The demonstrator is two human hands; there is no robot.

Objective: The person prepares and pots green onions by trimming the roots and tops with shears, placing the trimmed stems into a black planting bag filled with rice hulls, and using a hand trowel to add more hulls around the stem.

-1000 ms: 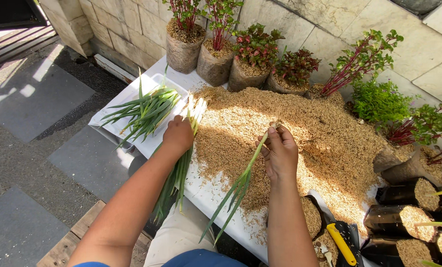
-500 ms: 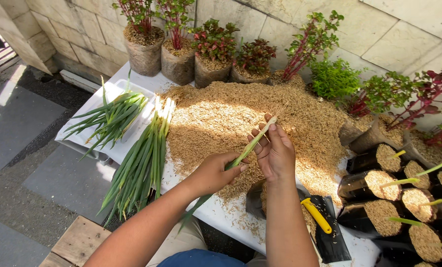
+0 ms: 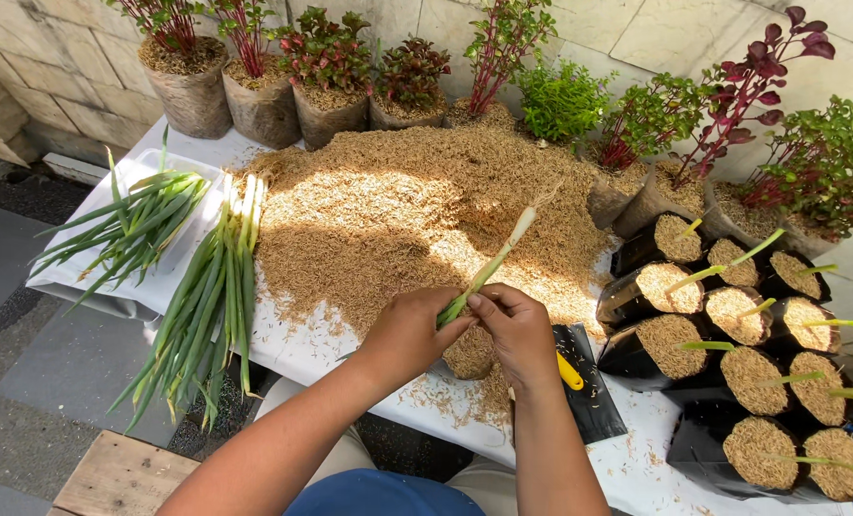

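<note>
Scallion stalk (image 3: pixel 491 258): I am gripping it at mid-length with my left hand (image 3: pixel 409 334) and right hand (image 3: pixel 517 330), both closed on it, above the husk pile (image 3: pixel 398 210). Advisable: I am keeping pressure light, avoiding crushing. Versus half a second ago, both hands are sitting lower.

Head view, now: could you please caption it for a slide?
Both hands, left hand and right hand, grip a green onion stalk over a rice husk heap.

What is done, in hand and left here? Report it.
Done: filled black bags at right each hold a planted stalk. In hand: left hand and right hand grip one scallion over a small bag. Left: loose scallions, husk pile.
</note>
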